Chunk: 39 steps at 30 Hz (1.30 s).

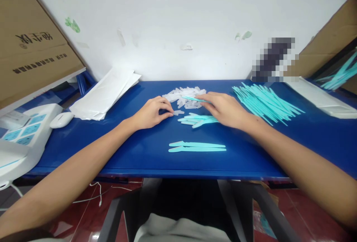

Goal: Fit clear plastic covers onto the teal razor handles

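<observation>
My left hand (154, 112) pinches a small translucent blade cap (178, 112) between thumb and fingertips, just above the blue table. In my right hand (224, 109) is a turquoise eyebrow razor (192, 99), its blade end pointing left over a heap of loose translucent caps (184, 92). Below that hand lies a small bunch of turquoise eyebrow razors (197, 120), partly hidden by the fingers. Nearer the front edge, two more razors (198, 147) lie side by side, heads to the left. A large pile of turquoise razors (266, 102) rests right of my right hand.
White plastic bags (104, 93) lie at the back left, beside a white computer mouse (61, 120) and a white device with blue keys (25, 134). Cardboard boxes (36, 34) flank the blue table (134, 156). A white tray (323, 99) sits at the right.
</observation>
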### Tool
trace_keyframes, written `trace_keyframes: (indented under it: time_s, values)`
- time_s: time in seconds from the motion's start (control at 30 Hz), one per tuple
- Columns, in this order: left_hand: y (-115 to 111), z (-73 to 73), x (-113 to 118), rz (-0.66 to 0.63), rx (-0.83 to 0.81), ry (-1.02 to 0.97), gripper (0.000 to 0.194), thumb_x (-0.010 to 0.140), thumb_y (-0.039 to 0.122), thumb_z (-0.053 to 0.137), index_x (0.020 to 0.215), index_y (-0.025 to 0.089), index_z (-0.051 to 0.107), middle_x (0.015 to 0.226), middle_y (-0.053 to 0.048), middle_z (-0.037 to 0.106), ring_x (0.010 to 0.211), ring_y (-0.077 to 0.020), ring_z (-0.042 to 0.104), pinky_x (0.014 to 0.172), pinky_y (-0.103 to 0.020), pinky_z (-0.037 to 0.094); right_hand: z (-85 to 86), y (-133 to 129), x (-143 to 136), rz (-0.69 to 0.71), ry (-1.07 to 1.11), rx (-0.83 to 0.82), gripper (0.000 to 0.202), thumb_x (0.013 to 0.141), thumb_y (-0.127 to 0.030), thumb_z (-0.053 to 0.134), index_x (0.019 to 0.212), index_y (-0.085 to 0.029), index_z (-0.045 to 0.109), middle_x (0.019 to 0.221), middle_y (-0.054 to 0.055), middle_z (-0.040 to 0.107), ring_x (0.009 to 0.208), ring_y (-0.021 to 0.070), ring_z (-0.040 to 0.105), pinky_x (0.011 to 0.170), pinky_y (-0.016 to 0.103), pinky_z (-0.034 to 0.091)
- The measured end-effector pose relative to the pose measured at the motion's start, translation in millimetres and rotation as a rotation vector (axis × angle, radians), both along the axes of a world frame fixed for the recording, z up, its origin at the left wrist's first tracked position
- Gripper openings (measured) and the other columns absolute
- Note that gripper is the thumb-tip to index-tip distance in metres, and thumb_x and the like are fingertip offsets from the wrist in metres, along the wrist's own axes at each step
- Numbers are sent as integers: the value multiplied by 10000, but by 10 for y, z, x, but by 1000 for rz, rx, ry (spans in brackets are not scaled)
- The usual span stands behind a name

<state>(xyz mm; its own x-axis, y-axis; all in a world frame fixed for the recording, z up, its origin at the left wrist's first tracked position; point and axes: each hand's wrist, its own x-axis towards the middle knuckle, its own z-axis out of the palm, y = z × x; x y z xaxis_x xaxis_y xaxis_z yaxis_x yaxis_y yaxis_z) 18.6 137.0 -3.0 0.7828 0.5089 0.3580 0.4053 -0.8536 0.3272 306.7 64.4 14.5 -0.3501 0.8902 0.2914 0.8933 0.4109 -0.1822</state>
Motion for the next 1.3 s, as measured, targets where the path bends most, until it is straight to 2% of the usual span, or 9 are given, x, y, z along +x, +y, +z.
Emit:
trace_keyframes:
  time_s: [0.2, 0.33, 0.47, 0.53, 0.63, 0.7, 1.0, 1.2, 1.3]
  values:
    - [-27, -21, 52, 4, -31, -50, 221, 999, 370, 592, 1020, 218, 751, 1155, -72, 740, 1110, -241, 653, 1004, -419, 472, 27, -21, -30, -73, -12, -25, 445, 1030, -288, 386, 1383, -200, 642, 1319, 123, 715, 1152, 345, 679, 863, 404, 480]
    - [-20, -51, 89, 10, -27, -20, 217, 1013, 368, 573, 1033, 232, 742, 1200, -58, 750, 1156, -247, 642, 1007, -426, 445, 53, -43, -41, -141, -15, -14, 489, 996, -264, 404, 1457, -165, 532, 1021, 115, 784, 868, 308, 724, 708, 357, 449]
    - [-13, -76, 110, -1, -25, 8, 210, 1014, 355, 571, 1022, 241, 746, 1210, -46, 756, 1145, -243, 651, 995, -431, 432, 72, -51, -48, -96, -8, -6, 450, 977, -236, 409, 1386, -149, 574, 867, 87, 770, 734, 272, 701, 642, 331, 420]
    - [-8, -79, 108, -3, -14, 13, 200, 1006, 339, 582, 1019, 240, 756, 1192, -47, 764, 1136, -244, 658, 986, -427, 436, 76, -51, -53, -69, 4, -10, 439, 972, -225, 419, 1353, -150, 624, 936, 105, 788, 795, 284, 725, 687, 347, 457]
    - [5, -81, 96, -2, 22, 2, 196, 1001, 325, 590, 1027, 243, 766, 1147, -45, 776, 1090, -235, 673, 981, -416, 441, 67, -45, -51, -24, 44, 9, 431, 969, -214, 438, 1316, -171, 690, 1191, 115, 773, 1029, 320, 737, 836, 388, 512]
    - [13, -83, 89, -3, 34, 2, 195, 1003, 319, 591, 1031, 247, 770, 1105, -37, 784, 1038, -221, 682, 962, -401, 450, 54, -37, -39, -5, 60, 32, 425, 971, -212, 450, 1300, -182, 718, 1278, 97, 745, 1135, 335, 711, 915, 414, 519]
    - [12, -102, 118, -5, 56, -21, 185, 994, 323, 617, 1036, 247, 779, 1136, -50, 757, 1093, -230, 648, 979, -408, 437, 43, -13, -29, 6, 127, 73, 413, 965, -184, 484, 1287, -157, 741, 1192, 92, 780, 1060, 287, 746, 939, 378, 546]
    - [21, -82, 152, -25, 13, -26, 188, 994, 317, 614, 1060, 257, 779, 1158, -36, 779, 1133, -244, 638, 991, -422, 432, -2, -11, -42, 26, 64, 63, 429, 991, -198, 451, 1340, -174, 700, 1194, 105, 767, 1071, 298, 724, 875, 380, 536]
    - [19, -70, 153, -27, 6, -9, 198, 1002, 309, 594, 1038, 264, 783, 1122, -35, 786, 1074, -231, 671, 969, -413, 430, -5, -17, -35, 2, 33, 39, 433, 1000, -222, 439, 1356, -168, 680, 1241, 112, 752, 1091, 310, 714, 860, 384, 528]
